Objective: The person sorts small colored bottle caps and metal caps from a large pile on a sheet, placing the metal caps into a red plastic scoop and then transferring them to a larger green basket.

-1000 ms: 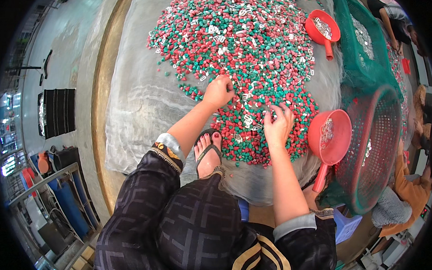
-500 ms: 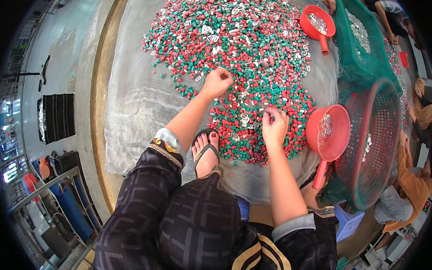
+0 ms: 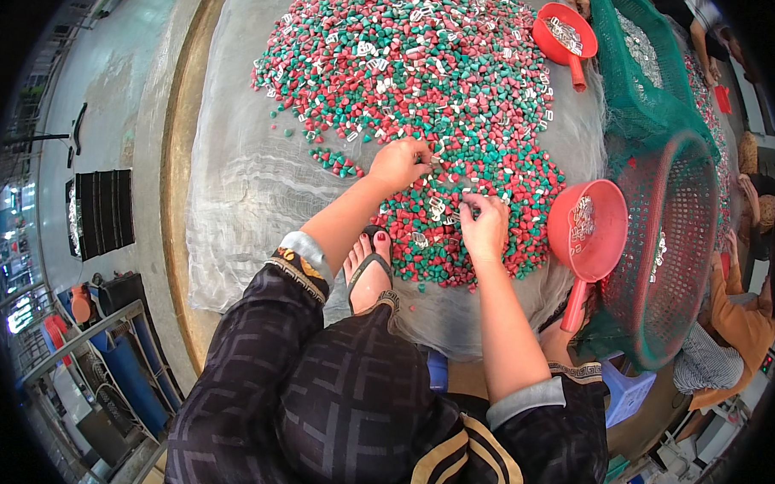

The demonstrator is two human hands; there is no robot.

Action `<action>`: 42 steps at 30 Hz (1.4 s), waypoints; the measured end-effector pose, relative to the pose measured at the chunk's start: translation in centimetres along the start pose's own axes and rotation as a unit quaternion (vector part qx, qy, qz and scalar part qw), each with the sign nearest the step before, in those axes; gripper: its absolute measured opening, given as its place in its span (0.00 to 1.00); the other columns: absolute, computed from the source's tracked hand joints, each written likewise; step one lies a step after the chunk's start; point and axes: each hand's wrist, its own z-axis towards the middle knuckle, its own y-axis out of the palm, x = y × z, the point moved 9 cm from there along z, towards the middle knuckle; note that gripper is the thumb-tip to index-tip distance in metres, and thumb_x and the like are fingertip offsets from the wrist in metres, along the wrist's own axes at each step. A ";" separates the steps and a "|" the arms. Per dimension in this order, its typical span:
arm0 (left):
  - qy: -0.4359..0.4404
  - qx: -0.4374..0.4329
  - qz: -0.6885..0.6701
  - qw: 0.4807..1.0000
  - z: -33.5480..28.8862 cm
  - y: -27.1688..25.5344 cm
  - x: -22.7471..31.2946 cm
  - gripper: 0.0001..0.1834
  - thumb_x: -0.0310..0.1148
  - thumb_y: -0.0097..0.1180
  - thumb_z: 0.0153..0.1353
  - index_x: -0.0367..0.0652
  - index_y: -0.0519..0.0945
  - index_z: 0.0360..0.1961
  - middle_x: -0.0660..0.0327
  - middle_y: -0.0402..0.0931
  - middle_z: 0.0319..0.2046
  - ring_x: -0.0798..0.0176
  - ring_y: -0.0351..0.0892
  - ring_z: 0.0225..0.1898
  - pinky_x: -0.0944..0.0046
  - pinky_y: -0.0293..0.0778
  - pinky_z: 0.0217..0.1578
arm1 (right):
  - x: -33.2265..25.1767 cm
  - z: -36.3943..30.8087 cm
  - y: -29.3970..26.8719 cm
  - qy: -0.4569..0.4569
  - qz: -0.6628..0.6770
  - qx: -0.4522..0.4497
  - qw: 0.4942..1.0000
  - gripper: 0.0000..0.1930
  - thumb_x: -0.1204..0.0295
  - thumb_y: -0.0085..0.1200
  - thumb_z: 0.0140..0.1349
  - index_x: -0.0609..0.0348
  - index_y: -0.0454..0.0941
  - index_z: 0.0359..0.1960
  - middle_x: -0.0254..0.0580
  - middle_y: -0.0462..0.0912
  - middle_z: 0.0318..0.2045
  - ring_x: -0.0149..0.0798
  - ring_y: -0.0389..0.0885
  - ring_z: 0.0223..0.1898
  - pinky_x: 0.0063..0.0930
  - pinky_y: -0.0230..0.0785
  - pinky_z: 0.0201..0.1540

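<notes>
A broad pile of small red and green cone-shaped pieces (image 3: 350, 79) lies on pale mesh cloth, with flat silvery buckle-like pieces (image 3: 438, 210) scattered through it. Over the narrow near part of the pile, my left hand (image 3: 399, 166) has its fingers bent toward the thumb in a pinch. My right hand (image 3: 487, 228) is just to the right and nearer to me, its thumb and forefinger curled close together above the pieces. Whatever either hand pinches is too small to make out. Right of my right hand, a red long-handled scoop (image 3: 605, 250) contains several silvery pieces.
Another red scoop (image 3: 573, 59) with silvery pieces lies at the far right, by another person's hand (image 3: 577, 1). A red plastic basket (image 3: 650, 311) and green netting (image 3: 615, 88) border the right side. My sandalled foot (image 3: 369, 271) rests on the mesh cloth (image 3: 251, 237).
My left hand has moved right and slightly nearer to me, toward the right hand. The right hand has shifted a little to the left.
</notes>
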 end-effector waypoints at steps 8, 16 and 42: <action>-0.005 -0.127 -0.154 0.980 -2.5 2.7 0.0 0.12 0.34 0.65 0.42 0.39 0.79 0.26 0.60 0.77 0.21 0.66 0.76 0.26 0.64 0.71 0.30 | -2.1 -0.8 3.1 -0.029 -0.108 -0.083 0.990 0.16 0.68 0.64 0.43 0.50 0.80 0.37 0.40 0.74 0.35 0.43 0.70 0.43 0.39 0.62 0.46; -0.046 -0.115 -0.180 0.976 -3.4 2.3 0.1 0.10 0.32 0.65 0.45 0.39 0.80 0.27 0.62 0.78 0.22 0.70 0.75 0.27 0.67 0.70 0.31 | 1.3 1.1 3.5 0.084 0.171 -0.089 0.978 0.06 0.78 0.58 0.44 0.59 0.73 0.24 0.38 0.76 0.21 0.38 0.75 0.24 0.32 0.68 0.28; -0.003 -0.110 -0.014 0.994 -4.2 2.9 4.4 0.11 0.35 0.61 0.46 0.44 0.82 0.31 0.56 0.79 0.28 0.58 0.78 0.29 0.60 0.73 0.33 | 6.3 0.3 1.9 0.346 0.585 -0.124 0.723 0.17 0.57 0.46 0.59 0.61 0.73 0.27 0.46 0.79 0.27 0.39 0.79 0.29 0.31 0.74 0.32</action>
